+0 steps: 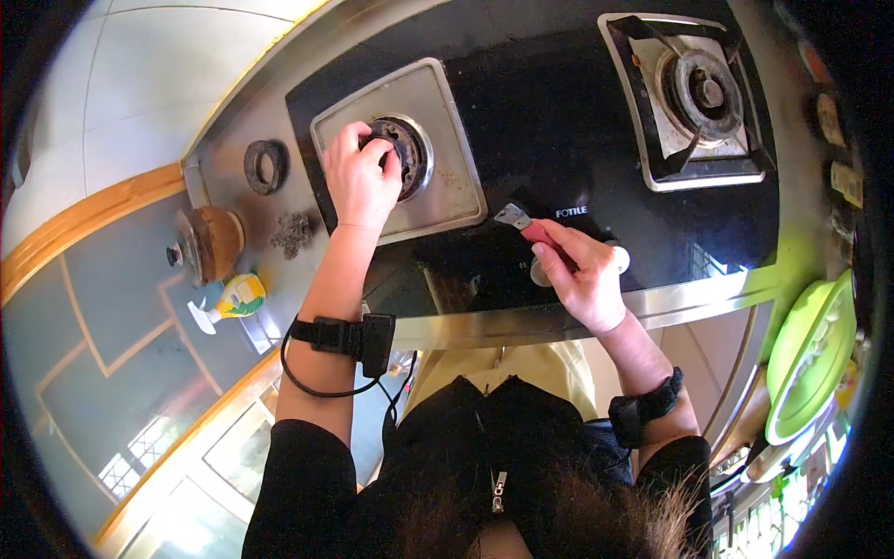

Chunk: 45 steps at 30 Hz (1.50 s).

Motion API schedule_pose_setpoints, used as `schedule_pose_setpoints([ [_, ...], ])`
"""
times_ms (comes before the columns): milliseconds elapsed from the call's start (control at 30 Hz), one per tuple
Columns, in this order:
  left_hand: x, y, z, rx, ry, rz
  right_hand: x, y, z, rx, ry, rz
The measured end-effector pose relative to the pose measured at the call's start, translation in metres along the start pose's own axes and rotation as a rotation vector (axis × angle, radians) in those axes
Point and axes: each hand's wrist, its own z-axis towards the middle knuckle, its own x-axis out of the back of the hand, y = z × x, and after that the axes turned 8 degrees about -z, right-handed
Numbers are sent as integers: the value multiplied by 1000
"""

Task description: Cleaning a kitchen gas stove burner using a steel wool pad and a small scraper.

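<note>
My left hand (363, 171) bends over the left gas burner (412, 157), thumb and fingers gripping its dark inner part; the fingers hide some of it. A square steel drip plate (450, 171) surrounds this burner, with no pan support on it. In my right hand (583, 269) is a flat-bladed scraper with a red handle (538, 233). Its metal blade (513, 215) points up and left, near the plate's lower right corner, over the black glass hob (531, 126). A round control knob (541, 272) lies partly behind this hand.
On the steel counter at left are a dark burner ring (266, 168), a steel wool scourer (292, 234), a lidded brown pot (216, 244) and a yellow spray bottle (241, 297). The right burner (705, 91) carries its pan support. A green basin (803, 356) stands at far right.
</note>
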Motion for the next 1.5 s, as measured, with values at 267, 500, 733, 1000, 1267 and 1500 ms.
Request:
schedule_pose_setpoints([
  [267, 3, -8, 4, 45, 28, -250, 8, 0, -3, -93, 113, 67],
  [500, 10, -10, 14, -85, -109, -228, 28, 22, -14, -306, 444, 95],
  [733, 21, 0, 23, -139, -400, -117, 31, 84, -68, -362, 791, -85],
  [1000, 23, -7, 26, -152, -529, 17, 8, 85, -66, -257, 862, -298],
  [1267, 24, -9, 28, -185, -513, 6, 3, 92, -55, -238, 974, -514],
  [1500, 26, -7, 29, -214, -515, 34, 5, 96, -57, -218, 980, -502],
])
